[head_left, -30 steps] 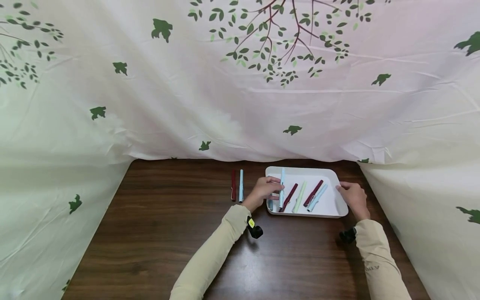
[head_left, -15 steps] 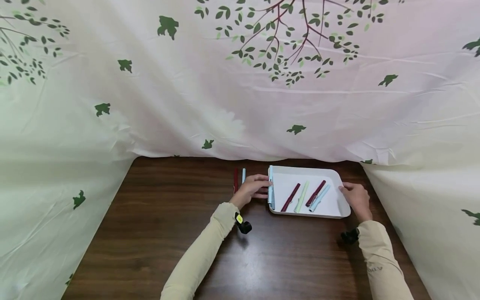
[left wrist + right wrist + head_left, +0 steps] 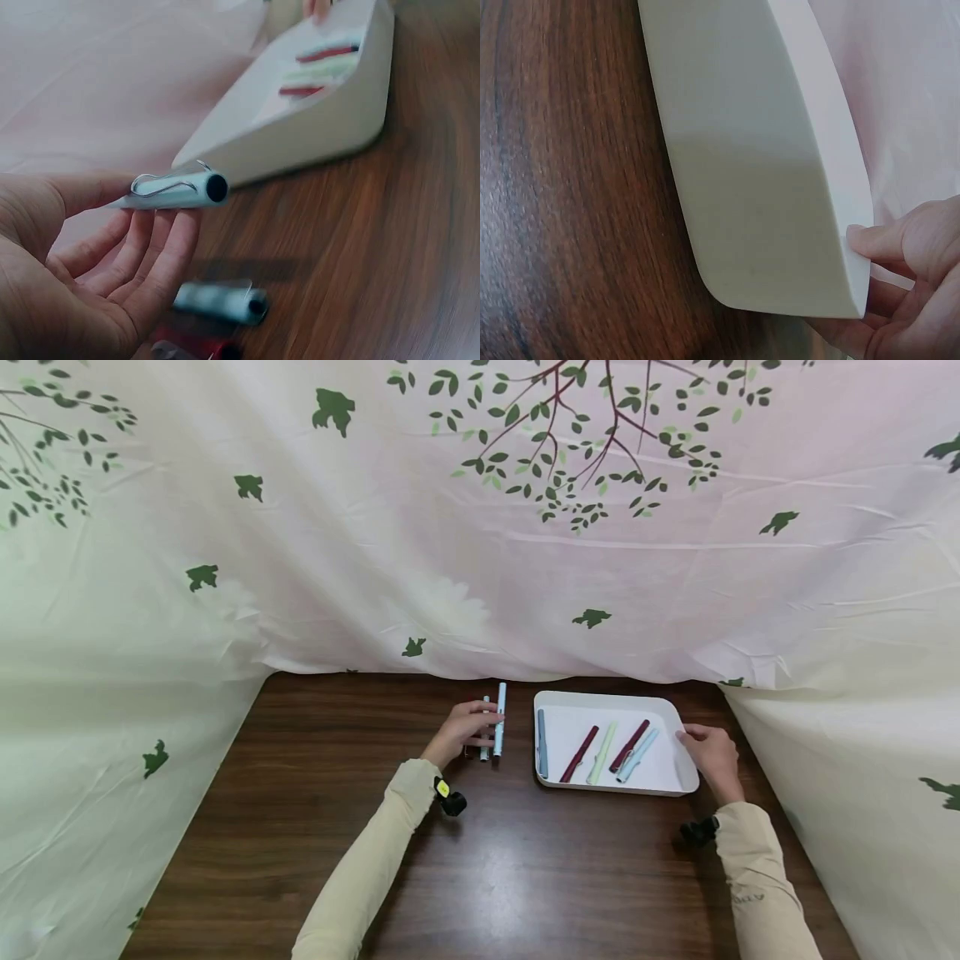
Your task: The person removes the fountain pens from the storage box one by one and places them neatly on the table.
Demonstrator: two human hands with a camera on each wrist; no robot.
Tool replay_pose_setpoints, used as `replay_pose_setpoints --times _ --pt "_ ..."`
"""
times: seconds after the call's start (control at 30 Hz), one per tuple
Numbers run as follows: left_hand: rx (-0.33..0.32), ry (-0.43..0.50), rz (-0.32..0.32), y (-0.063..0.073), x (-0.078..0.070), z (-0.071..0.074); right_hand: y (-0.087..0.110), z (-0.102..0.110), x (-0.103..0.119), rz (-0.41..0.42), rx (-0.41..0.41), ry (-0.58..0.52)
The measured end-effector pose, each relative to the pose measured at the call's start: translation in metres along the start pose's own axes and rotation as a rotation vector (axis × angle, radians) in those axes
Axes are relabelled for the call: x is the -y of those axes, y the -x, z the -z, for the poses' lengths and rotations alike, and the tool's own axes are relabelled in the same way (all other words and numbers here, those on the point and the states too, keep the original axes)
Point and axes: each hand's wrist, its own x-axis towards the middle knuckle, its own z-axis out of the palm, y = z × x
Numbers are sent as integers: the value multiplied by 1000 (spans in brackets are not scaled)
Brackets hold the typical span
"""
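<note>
My left hand (image 3: 457, 733) pinches a light blue pen (image 3: 500, 718) between thumb and fingers, above the table left of the white tray (image 3: 573, 708). In the left wrist view, the dark end and wire clip of this pen (image 3: 176, 193) face the camera. Below it on the table lie another light blue pen (image 3: 221, 301) and a dark red pen (image 3: 196, 345), both partly covered by the hand in the head view. My right hand (image 3: 712, 756) holds the tray's right rim, thumb over the edge and fingers beneath, as the right wrist view shows.
Inside the tray lie a grey-blue pen (image 3: 542, 743) along the left wall, a dark red pen (image 3: 580, 754), a pale green pen (image 3: 602, 754), another dark red pen (image 3: 629, 746) and a light blue one (image 3: 639, 753). A printed curtain (image 3: 480, 568) hangs behind the brown table (image 3: 495, 877).
My left hand has carried the light blue pen from over the tray, past its left rim, to above the pens on the table. The right hand keeps its hold on the tray.
</note>
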Motion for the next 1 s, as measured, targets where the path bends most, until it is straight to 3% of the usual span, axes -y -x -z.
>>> replay_pose_setpoints --times 0.27,0.57,1.0 --pt "-62 -29 -34 5 2 26 3 -1 7 40 -25 0" --pt "-169 -94 -39 10 9 48 9 -4 10 -13 16 -12" --pt "-246 -207 -47 4 15 66 12 -9 16 -5 40 -40"
